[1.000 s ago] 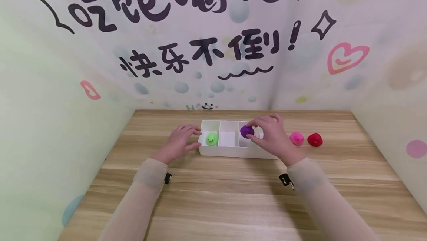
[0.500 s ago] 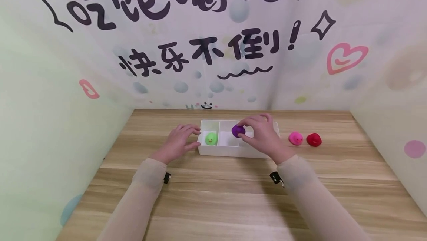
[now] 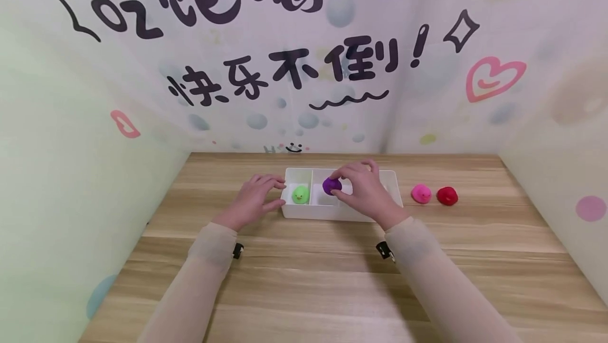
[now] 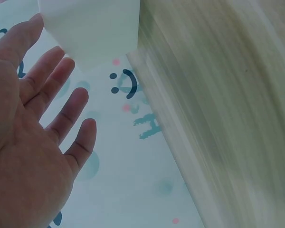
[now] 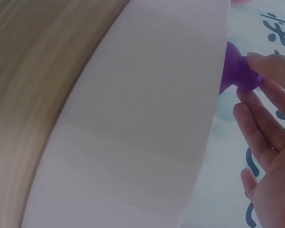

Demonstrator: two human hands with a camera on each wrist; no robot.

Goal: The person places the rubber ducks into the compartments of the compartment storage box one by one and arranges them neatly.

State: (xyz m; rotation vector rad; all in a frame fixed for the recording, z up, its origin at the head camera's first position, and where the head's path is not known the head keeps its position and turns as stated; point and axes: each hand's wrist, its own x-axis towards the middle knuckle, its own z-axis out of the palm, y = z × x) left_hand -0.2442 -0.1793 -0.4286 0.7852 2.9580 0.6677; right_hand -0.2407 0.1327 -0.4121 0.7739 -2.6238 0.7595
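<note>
The surface (image 3: pixel 304 290) bears a white box (image 3: pixel 323 212). The left hand (image 3: pixel 250 200) is relaxed at its left end; the right hand (image 3: pixel 364 191) pinches a purple toy (image 3: pixel 331 187) over the middle compartment (image 3: pixel 318 199). Placed: green duck (image 3: pixel 300 195), left compartment (image 3: pixel 296 178). Outside, right: pink duck (image 3: pixel 421 193), red toy (image 3: pixel 447 196).

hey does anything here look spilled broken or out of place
Nothing stands out. The white box sits upright with a green duck inside, the right hand pinches a purple toy, and a pink toy and red toy lie nearby. No spill or damage shows.
</note>
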